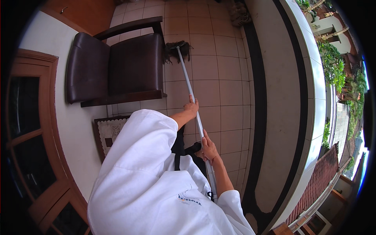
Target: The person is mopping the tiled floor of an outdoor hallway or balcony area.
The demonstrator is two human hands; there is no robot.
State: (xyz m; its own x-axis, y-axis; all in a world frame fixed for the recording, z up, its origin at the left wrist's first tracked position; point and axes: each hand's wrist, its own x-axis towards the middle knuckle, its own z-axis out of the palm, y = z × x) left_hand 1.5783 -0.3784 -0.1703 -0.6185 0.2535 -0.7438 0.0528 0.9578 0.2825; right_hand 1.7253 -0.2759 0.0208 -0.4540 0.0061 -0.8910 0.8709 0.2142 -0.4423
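Note:
A mop with a long pale grey handle point(186, 76) runs from beside my body out over the tiled floor. Its dark stringy head point(172, 51) rests on the tiles close to the front of an armchair point(135, 64) with dark brown padding. My left hand point(191, 107) is wrapped round the handle at its middle, the farther of the two. Lower down, nearer my body, my right hand point(210, 148) is closed on the same handle. The handle's near end passes beside my right forearm.
Left of me stands a small table point(102, 133) with a lace cloth, before a white wall and a wooden-framed glass door point(29, 117). Shoes point(239, 15) sit at the far right of the floor. A low wall point(282, 78) with dark bands borders the right side; plants grow beyond.

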